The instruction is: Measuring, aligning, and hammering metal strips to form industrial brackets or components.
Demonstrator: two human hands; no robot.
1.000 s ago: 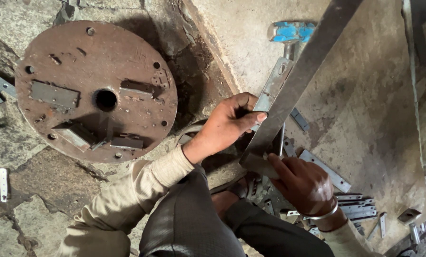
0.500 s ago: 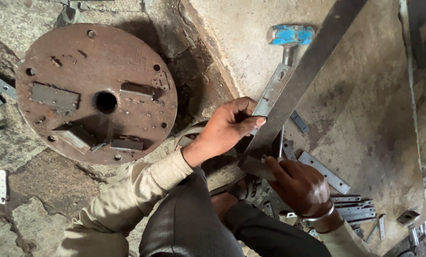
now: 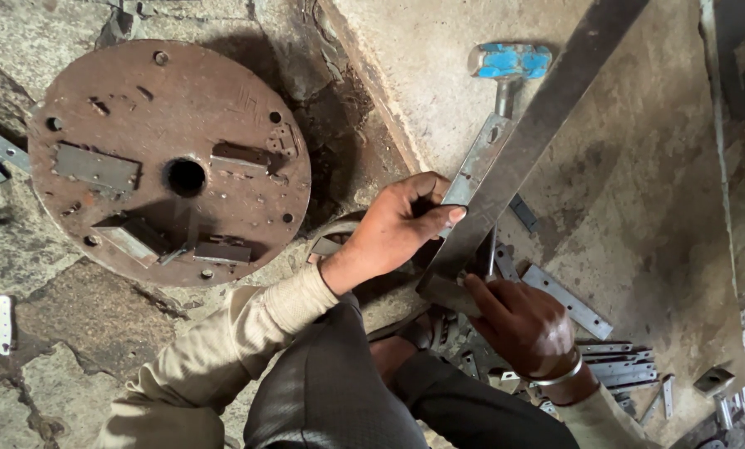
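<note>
A long flat steel bar [image 3: 547, 125] runs diagonally from the top right down to the middle of the view. My left hand [image 3: 397, 229] grips its left edge near the lower end, thumb laid along the bar. My right hand [image 3: 522, 324], with a metal bangle on the wrist, holds the bar's lower end from below. Under the bar lies a short flat metal strip [image 3: 476, 166] with a hole in it, partly hidden. A hammer [image 3: 508, 66] with a blue-painted head lies on the grey slab just beyond the bar.
A round rusty steel plate [image 3: 168, 158] with a centre hole and welded blocks lies on the stone floor at left. Several short metal strips [image 3: 613, 362] are scattered by my right wrist. Small strips [image 3: 4, 324] lie at the far left. My knee [image 3: 331, 391] fills the bottom centre.
The bar and both hands have stayed almost in place. My left hand's fingers have closed a little tighter on the bar's edge.
</note>
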